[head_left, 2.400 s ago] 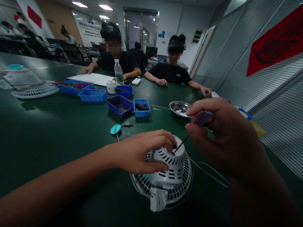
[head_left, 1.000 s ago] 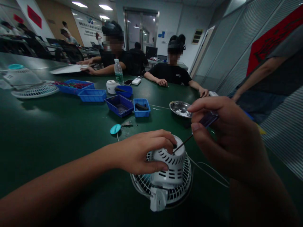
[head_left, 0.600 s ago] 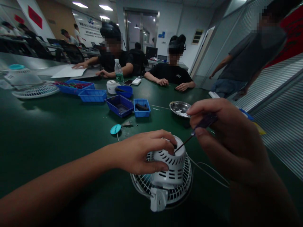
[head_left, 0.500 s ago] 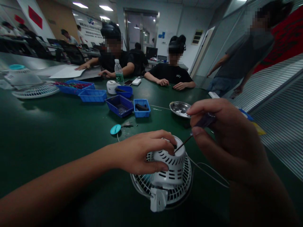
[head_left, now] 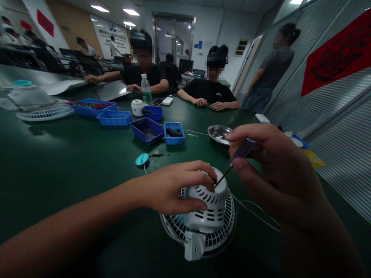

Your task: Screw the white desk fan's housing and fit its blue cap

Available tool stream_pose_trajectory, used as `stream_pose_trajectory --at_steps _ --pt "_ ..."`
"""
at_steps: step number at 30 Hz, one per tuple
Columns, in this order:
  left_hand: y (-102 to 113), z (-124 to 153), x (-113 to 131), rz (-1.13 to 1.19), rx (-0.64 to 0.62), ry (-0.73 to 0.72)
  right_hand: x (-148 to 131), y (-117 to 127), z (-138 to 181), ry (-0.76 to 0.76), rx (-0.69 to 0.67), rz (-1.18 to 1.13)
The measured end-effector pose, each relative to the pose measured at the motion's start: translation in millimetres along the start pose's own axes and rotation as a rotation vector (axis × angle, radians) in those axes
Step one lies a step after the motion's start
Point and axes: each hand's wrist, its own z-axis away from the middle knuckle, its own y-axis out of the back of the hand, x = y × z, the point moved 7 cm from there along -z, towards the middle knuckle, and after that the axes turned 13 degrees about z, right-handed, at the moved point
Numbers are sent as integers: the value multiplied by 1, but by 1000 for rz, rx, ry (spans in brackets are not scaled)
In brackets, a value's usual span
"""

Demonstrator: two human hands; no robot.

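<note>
A small white fan (head_left: 207, 214) lies grille-down on the green table, its slotted motor housing pointing up. My left hand (head_left: 171, 189) is wrapped round that housing, thumb below and fingers over the top. My right hand (head_left: 269, 170) pinches a small screwdriver (head_left: 237, 156) with a purple handle. The thin shaft slants down and its tip rests on top of the housing, next to my left fingertips. A white cord (head_left: 255, 214) runs from the fan to the right.
Several blue bins (head_left: 146, 129) and a metal dish (head_left: 219, 133) stand behind the fan, with a teal cap (head_left: 142, 159) nearer. Another fan (head_left: 34, 102) lies far left. Two people sit across the table; a third person stands at the back right.
My hands and the fan have barely moved; the screwdriver handle has turned slightly between my fingers. A person walked past on the right towards the back. A person across the table moved a sheet aside.
</note>
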Motion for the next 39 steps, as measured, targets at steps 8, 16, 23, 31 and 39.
stream_pose_trajectory --at_steps 8,16,23,31,39 --pt "0 0 2 20 0 2 -2 -1 0 -13 0 -42" --pt "0 1 0 10 3 6 -2 0 0 7 5 -76" --pt "0 1 0 12 1 5 -3 2 1 18 22 -26" --pt "1 0 1 10 13 0 -1 0 -3 -2 49 -11" --pt "0 0 -1 8 2 25 -2 0 0 -8 12 -80"
